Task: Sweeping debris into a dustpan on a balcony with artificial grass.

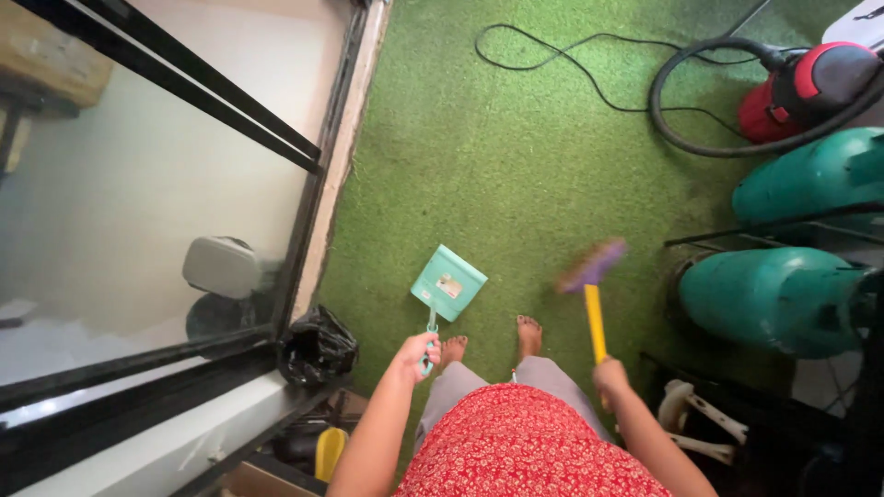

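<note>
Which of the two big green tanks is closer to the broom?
The lower green tank, lying just right of the purple broom in the right hand. The other green tank lies farther up, beside the red vacuum cleaner.

The left hand grips a teal dustpan on the green turf; the right hand holds a yellow-handled purple brush, blurred, just beside it.
</note>
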